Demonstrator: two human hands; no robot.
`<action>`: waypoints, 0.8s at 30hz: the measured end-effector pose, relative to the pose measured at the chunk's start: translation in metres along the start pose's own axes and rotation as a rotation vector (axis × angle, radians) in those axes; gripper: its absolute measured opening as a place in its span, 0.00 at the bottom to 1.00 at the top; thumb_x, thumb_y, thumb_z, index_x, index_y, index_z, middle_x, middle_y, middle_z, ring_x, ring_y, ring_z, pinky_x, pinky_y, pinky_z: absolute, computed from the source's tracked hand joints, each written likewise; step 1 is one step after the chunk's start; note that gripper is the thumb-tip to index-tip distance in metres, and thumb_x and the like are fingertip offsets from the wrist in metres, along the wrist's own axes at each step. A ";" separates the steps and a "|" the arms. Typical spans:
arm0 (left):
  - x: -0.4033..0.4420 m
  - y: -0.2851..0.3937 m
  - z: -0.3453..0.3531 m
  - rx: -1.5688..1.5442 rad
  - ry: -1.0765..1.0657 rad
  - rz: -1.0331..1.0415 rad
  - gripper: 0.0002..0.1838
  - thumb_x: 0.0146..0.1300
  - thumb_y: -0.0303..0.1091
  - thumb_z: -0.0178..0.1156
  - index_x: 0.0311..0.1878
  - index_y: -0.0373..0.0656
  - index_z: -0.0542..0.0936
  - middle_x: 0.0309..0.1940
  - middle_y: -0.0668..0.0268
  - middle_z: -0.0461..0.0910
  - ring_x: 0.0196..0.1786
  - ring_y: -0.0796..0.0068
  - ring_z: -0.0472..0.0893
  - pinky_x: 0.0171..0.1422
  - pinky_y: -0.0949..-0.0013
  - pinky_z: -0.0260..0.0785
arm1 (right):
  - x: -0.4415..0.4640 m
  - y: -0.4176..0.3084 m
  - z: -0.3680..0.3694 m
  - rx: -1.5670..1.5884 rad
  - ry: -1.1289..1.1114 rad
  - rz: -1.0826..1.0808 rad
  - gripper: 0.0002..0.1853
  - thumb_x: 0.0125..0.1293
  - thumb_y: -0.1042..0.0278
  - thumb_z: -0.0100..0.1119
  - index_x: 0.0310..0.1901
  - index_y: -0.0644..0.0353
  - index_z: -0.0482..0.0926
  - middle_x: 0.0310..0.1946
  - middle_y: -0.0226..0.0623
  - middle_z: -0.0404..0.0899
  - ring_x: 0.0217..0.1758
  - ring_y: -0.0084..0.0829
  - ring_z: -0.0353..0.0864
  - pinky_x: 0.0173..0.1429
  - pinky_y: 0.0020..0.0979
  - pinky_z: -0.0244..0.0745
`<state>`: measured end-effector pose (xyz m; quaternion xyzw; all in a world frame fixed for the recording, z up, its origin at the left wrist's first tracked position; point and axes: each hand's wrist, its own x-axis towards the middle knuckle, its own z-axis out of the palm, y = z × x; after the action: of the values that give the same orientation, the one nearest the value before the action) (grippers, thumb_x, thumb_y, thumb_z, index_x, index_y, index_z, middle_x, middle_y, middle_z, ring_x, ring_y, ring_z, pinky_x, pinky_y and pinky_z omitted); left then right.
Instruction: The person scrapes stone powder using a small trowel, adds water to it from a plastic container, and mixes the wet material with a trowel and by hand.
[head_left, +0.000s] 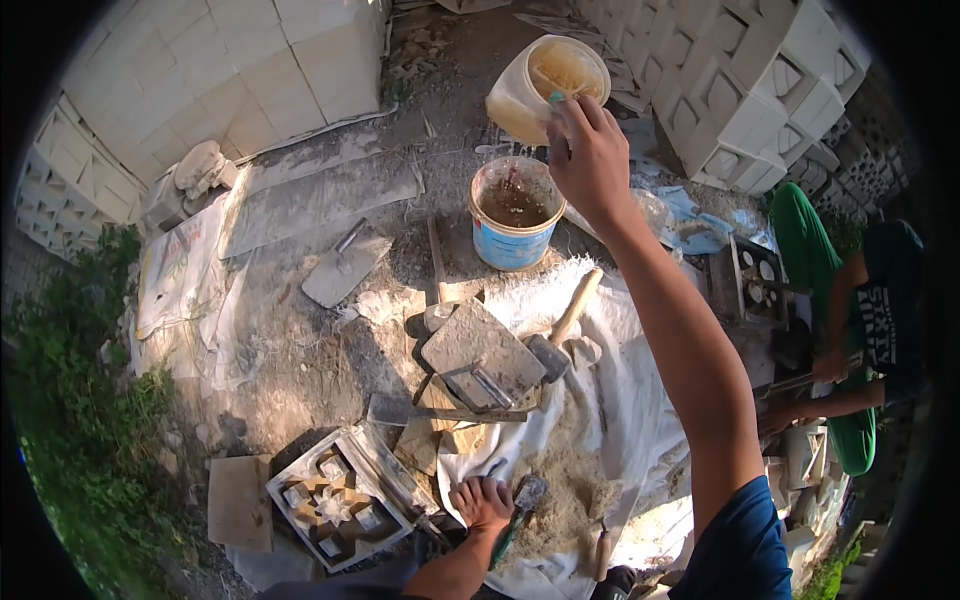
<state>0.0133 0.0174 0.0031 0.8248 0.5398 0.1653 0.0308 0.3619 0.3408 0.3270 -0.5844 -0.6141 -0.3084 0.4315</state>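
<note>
While right grip (592, 168) clamps pale container (512, 108) by rim, tilted above blue bucket (510, 245), I judge it light, flexible, likely slippery wet; rim gives surest hold. Left grip (483, 503) beside trowel (530, 491); cannot tell whether closed.
</note>
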 end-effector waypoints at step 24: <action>-0.002 0.000 0.002 -0.027 0.014 -0.016 0.12 0.56 0.41 0.63 0.32 0.43 0.76 0.37 0.53 0.73 0.45 0.49 0.71 0.56 0.45 0.60 | -0.140 0.002 0.043 0.041 -0.468 0.094 0.05 0.64 0.72 0.63 0.41 0.59 0.83 0.41 0.36 0.80 0.46 0.42 0.78 0.53 0.39 0.76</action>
<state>0.0130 0.0159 0.0011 0.8189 0.5442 0.1782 0.0395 0.3491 0.3162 0.1828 -0.6591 -0.6757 -0.1315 0.3029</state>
